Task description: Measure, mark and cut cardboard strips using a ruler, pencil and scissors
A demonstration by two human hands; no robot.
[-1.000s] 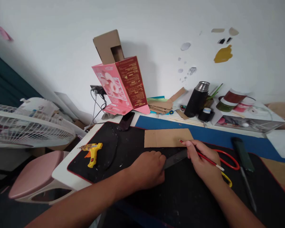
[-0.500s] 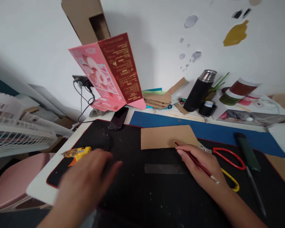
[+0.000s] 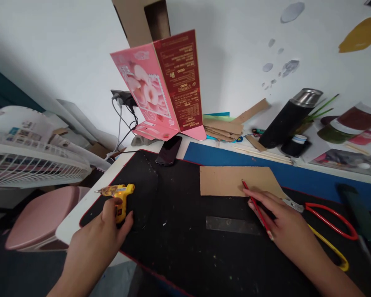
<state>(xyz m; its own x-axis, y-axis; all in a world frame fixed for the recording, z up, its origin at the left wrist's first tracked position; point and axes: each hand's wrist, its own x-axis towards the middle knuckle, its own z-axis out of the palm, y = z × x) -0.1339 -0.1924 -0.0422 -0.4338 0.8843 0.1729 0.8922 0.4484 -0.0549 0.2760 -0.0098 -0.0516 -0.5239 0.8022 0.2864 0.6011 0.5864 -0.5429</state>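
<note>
At the left side of the mat, a yellow hot glue gun (image 3: 121, 211) lies with its nozzle pointing left. My left hand (image 3: 100, 235) is closed around its handle, fingers on the trigger side and thumb on the other. A red pencil (image 3: 259, 214) is pinched in my right hand (image 3: 284, 227), its tip over a flat rectangle of brown cardboard (image 3: 228, 180). Just below the cardboard lies a clear ruler (image 3: 225, 225), its right end close to my right hand. Scissors with a red and a yellow handle (image 3: 330, 210) lie beside and partly behind that hand.
A black mat (image 3: 179, 239) covers the table. Along the back stand a pink and red box (image 3: 179, 82), a phone (image 3: 169, 150), cardboard scraps (image 3: 222, 130), a black flask (image 3: 287, 119) and a small dark jar (image 3: 293, 146). A fan (image 3: 37, 161) and pink stool (image 3: 45, 218) are left.
My left hand has come down onto the glue gun and taken hold of its handle. My right hand still holds the pencil at the cardboard. The view has turned left.
</note>
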